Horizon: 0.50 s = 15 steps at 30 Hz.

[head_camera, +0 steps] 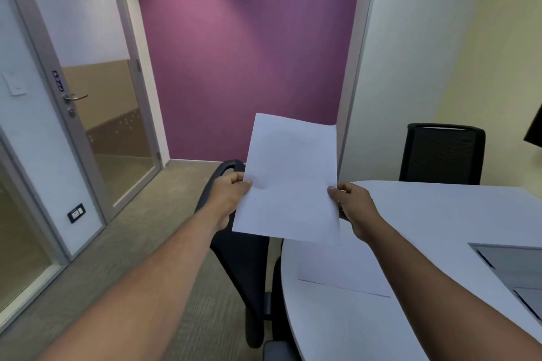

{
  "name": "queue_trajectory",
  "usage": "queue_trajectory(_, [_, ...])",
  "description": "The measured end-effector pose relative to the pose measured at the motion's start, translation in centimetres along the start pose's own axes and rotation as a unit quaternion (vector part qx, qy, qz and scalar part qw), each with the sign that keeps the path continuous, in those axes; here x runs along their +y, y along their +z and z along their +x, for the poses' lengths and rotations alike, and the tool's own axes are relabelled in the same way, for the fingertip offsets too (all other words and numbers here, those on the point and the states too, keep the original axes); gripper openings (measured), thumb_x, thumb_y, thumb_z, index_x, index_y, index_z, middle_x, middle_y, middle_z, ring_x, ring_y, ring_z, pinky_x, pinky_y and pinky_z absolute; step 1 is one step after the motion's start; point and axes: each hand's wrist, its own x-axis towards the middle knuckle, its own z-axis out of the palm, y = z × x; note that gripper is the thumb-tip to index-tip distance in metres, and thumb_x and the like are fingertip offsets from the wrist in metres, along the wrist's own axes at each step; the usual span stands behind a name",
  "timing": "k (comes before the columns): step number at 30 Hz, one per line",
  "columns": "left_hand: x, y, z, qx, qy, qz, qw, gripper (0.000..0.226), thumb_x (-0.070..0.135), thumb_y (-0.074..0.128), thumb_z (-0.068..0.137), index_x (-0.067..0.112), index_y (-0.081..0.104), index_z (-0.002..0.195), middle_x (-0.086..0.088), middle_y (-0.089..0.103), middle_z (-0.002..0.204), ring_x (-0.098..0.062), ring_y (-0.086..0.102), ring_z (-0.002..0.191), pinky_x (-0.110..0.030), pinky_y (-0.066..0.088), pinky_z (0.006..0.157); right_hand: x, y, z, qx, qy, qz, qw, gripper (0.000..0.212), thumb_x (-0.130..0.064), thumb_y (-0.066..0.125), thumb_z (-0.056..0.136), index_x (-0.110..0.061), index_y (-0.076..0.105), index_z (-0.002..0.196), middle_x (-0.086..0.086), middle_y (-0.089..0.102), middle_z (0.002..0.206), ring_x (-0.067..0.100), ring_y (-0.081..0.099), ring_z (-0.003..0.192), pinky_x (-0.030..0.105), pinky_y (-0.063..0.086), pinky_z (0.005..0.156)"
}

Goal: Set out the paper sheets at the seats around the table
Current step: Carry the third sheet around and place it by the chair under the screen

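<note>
I hold white paper sheets (290,179) up in the air with both hands, above the left end of the white table (440,214). My left hand (228,196) pinches the left edge, and my right hand (356,211) pinches the right edge. How many sheets are in the held stack I cannot tell. One white sheet (343,269) lies flat on the table near its left rim, just below the held paper and in front of a black chair (243,258) tucked at that end.
A second black mesh chair (441,154) stands at the table's far side by the cream wall. A grey cable hatch (510,267) is set into the tabletop at right. A glass door (114,126) with a handle and a purple wall lie to the left and ahead; carpeted floor runs between.
</note>
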Motion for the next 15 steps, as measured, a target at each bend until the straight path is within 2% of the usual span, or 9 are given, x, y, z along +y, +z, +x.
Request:
queue_trajectory(3, [0.4,-1.3,1.6,0.011,0.004,-0.005,1.0,0.014,0.013,0.061,0.094,0.013,0.072,0.103,-0.004,0.079,0.096,-0.023,0.076,0.086,-0.037,0.062,0.073,-0.6,1.8,1.4,0.002,-0.014,0.001,1.0,0.014,-0.022,0.064,0.094,-0.012,0.074,0.096,0.011,0.077,0.104,0.034,0.072,0.097,0.048,0.059,0.09])
queue_trajectory(6, [0.9,-2.5,3.8,0.018,0.01,-0.005,1.0,0.014,0.016,0.061,0.094,0.015,0.075,0.098,0.0,0.079,0.09,-0.015,0.076,0.076,-0.025,0.058,0.056,-1.2,3.6,3.1,-0.001,-0.031,0.0,1.0,0.016,-0.022,0.063,0.095,-0.01,0.073,0.096,0.015,0.075,0.106,0.033,0.07,0.093,0.055,0.055,0.094])
queue_trajectory(10, [1.8,-3.7,7.5,0.012,0.023,0.014,1.0,0.015,0.02,0.06,0.095,0.016,0.075,0.096,0.002,0.079,0.089,-0.013,0.075,0.074,-0.023,0.055,0.056,-1.9,5.5,6.5,0.008,-0.056,-0.004,0.998,0.02,-0.022,0.062,0.095,-0.004,0.072,0.096,0.019,0.074,0.108,0.031,0.067,0.088,0.056,0.054,0.092])
queue_trajectory(12, [2.2,-4.3,9.6,0.012,0.037,0.033,0.999,0.015,0.019,0.059,0.095,0.016,0.074,0.095,0.002,0.079,0.086,-0.01,0.073,0.07,-0.02,0.053,0.053,-2.5,6.6,8.7,0.022,-0.071,-0.008,0.997,0.02,-0.022,0.062,0.094,-0.004,0.071,0.094,0.016,0.075,0.103,0.032,0.067,0.086,0.049,0.058,0.081])
queue_trajectory(14, [2.7,-5.1,11.8,0.009,0.049,0.055,0.997,0.016,0.018,0.059,0.096,0.014,0.074,0.093,0.0,0.079,0.085,-0.011,0.072,0.069,-0.022,0.055,0.054,-2.8,7.7,10.7,0.036,-0.09,-0.011,0.995,0.017,-0.024,0.063,0.094,-0.011,0.073,0.088,0.006,0.076,0.091,0.02,0.066,0.075,0.031,0.053,0.061])
queue_trajectory(15, [2.8,-5.5,13.0,0.01,0.052,0.069,0.996,0.017,0.018,0.058,0.097,0.013,0.074,0.092,0.0,0.079,0.084,-0.01,0.071,0.067,-0.023,0.057,0.056,-2.9,8.3,11.6,0.039,-0.098,-0.009,0.994,0.016,-0.024,0.063,0.094,-0.016,0.074,0.086,-0.001,0.076,0.087,0.014,0.066,0.07,0.023,0.05,0.056])
